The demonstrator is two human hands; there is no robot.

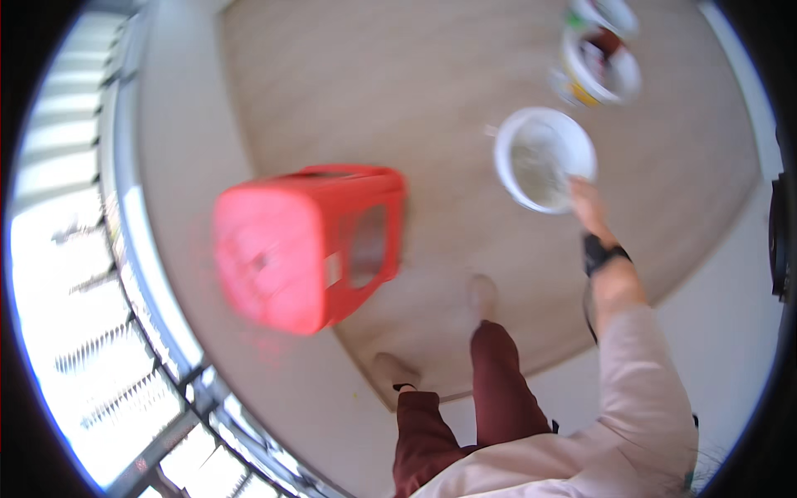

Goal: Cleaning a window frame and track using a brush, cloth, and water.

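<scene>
My right hand [587, 200] grips the near rim of a white plastic bucket [580, 146], with a dark band at my wrist. Inside the bucket lies something pale greenish, too blurred to name. My left hand is out of view. Left of the bucket, a red plastic container [271, 255] with a rounded end and an opening in its side lies on the floor.
Two more white buckets stand beyond at the upper right; the nearer bucket [630, 78] holds something dark red, the farther bucket [626, 18] is partly cut off. My feet are on the brownish floor [398, 106]. A railing [140, 249] curves along the left.
</scene>
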